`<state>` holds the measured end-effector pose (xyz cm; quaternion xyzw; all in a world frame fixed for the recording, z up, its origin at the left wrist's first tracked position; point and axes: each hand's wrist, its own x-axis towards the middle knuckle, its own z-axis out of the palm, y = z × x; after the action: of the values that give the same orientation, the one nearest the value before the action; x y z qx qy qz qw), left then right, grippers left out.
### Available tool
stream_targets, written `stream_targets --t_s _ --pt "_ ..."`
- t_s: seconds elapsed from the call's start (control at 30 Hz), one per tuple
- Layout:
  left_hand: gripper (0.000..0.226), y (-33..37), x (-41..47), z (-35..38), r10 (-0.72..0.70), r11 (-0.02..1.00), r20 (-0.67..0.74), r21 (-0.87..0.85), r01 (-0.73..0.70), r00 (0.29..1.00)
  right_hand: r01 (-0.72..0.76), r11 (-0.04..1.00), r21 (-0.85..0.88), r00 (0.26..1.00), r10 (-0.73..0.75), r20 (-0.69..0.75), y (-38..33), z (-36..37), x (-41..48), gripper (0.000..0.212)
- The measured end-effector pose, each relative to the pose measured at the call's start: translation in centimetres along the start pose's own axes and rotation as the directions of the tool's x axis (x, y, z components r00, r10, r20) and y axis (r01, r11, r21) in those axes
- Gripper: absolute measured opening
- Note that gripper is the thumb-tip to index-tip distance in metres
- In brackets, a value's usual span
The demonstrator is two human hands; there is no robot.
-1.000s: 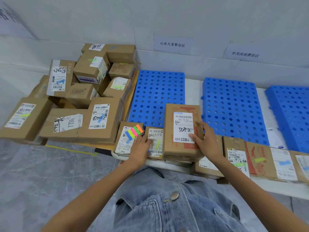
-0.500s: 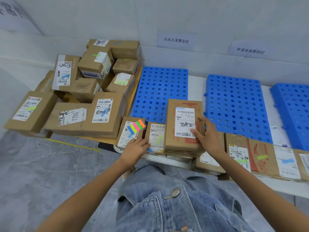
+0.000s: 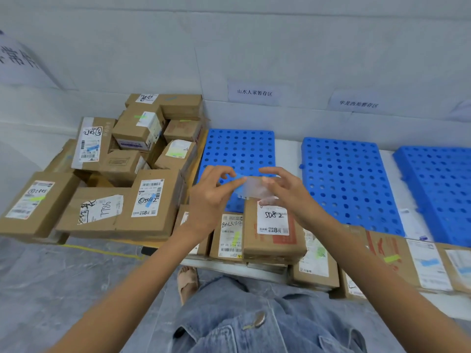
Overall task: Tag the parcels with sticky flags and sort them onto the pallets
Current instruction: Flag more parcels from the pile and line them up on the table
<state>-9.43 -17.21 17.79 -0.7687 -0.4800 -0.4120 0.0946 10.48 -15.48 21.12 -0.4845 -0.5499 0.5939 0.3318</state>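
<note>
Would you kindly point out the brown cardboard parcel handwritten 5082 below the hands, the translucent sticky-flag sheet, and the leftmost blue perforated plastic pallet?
Brown cardboard parcel (image 3: 272,220): head view, white label.
Translucent sticky-flag sheet (image 3: 254,189): head view, its middle.
Leftmost blue perforated plastic pallet (image 3: 239,149): head view, bare top.

A heap of brown cardboard parcels (image 3: 122,174) sits at ten o'clock, just beside the left blue perforated plastic pallet (image 3: 239,146) at twelve. The middle pallet (image 3: 341,179) lies at one, the right pallet (image 3: 438,189) at two. Before them runs a row of cardboard parcels (image 3: 397,261). A brown cardboard box marked 5082 (image 3: 274,238) lies atop it near its left end, below a translucent plastic flag sheet (image 3: 254,189) pinched between left hand (image 3: 211,197) and right hand (image 3: 288,194).
</note>
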Motion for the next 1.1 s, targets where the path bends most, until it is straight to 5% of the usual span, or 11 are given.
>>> stream_targets --t_s 0.07,0.13,0.17,0.23,0.27,0.43,0.63,0.8,0.97,1.1 --pt "0.035 1.7 1.2 0.2 -0.071 0.990 0.004 -0.119 0.071 0.997 0.052 0.997 0.051 0.999 -0.052 -0.007 -1.1 0.0 -0.1 0.023" --pt "0.036 3.2 2.2 0.2 -0.391 0.821 0.102 -0.412 0.396 0.915 0.163 0.986 -0.024 0.980 -0.165 -0.110 -1.4 -0.4 -0.2 0.017" --pt "0.034 3.8 2.8 0.0 -0.558 0.590 0.233 -0.563 0.578 0.796 0.198 0.978 -0.059 0.966 -0.205 -0.156 -1.4 -0.7 -0.2 0.015" --pt "0.034 4.5 3.6 -0.3 -0.637 0.082 0.560 -0.633 0.770 0.529 0.242 0.961 -0.131 0.942 -0.265 -0.206 -1.3 -1.1 -0.3 0.015" --pt "0.034 4.7 3.8 -0.3 -0.593 -0.017 0.663 -0.578 0.816 0.457 0.260 0.941 -0.217 0.925 -0.307 -0.223 -1.2 -1.3 -0.3 0.016" --pt "0.023 6.1 3.7 0.0 -0.494 -0.076 0.751 -0.539 0.839 0.438 0.287 0.536 -0.794 0.769 -0.623 -0.143 0.5 -1.5 -0.2 0.024" --pt "0.018 6.7 4.0 0.1 -0.498 -0.085 0.731 -0.575 0.814 0.465 0.207 0.294 -0.933 0.695 -0.716 -0.071 1.0 -0.9 0.0 0.032" --pt "0.021 6.8 3.9 0.0 -0.502 -0.116 0.738 -0.573 0.811 0.450 0.291 0.295 -0.910 0.635 -0.771 -0.047 0.9 -0.9 0.0 0.022" --pt "0.024 6.9 3.6 0.0 -0.465 -0.068 0.750 -0.560 0.826 0.471 0.354 0.509 -0.785 0.693 -0.706 -0.146 0.4 -0.6 0.5 0.008" --pt "0.016 6.7 4.0 0.1 -0.432 -0.192 0.816 -0.500 0.844 0.385 0.385 0.543 -0.746 0.709 -0.692 -0.138 0.5 -0.8 0.7 0.003"
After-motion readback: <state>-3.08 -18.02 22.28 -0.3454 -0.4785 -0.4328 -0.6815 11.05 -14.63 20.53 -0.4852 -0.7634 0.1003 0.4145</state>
